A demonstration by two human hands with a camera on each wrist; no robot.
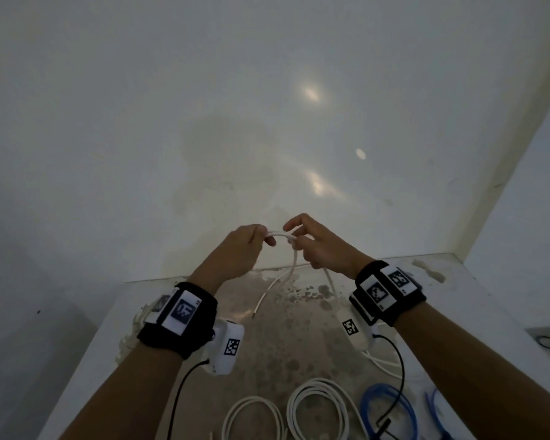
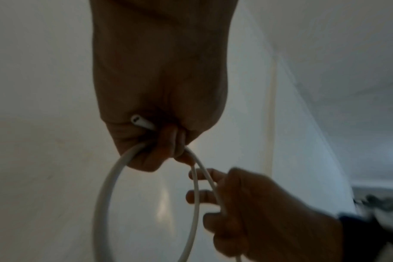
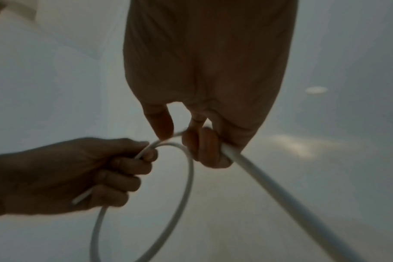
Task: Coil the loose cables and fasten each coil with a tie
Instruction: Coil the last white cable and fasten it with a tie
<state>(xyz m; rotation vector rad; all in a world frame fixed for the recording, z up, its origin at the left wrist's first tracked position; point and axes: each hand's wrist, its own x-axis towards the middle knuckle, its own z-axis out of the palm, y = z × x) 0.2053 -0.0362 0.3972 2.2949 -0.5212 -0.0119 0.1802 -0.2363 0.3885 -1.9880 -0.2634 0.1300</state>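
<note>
I hold a white cable (image 1: 278,234) up in front of the wall, above the far edge of the table. My left hand (image 1: 242,249) grips it with curled fingers; its cut end (image 2: 138,121) pokes out of the fist, and a loop (image 2: 105,191) hangs below. My right hand (image 1: 315,246) grips the same cable just to the right, fingers curled round it (image 3: 227,152). The loop (image 3: 186,177) runs between both hands. From the right hand the cable drops to the table (image 1: 267,292).
On the stained table (image 1: 267,350) near me lie two white cable coils (image 1: 318,404) (image 1: 251,417) and blue cable loops (image 1: 388,404). More white cable (image 1: 385,363) lies under my right wrist. A wall stands close behind, a second wall at right.
</note>
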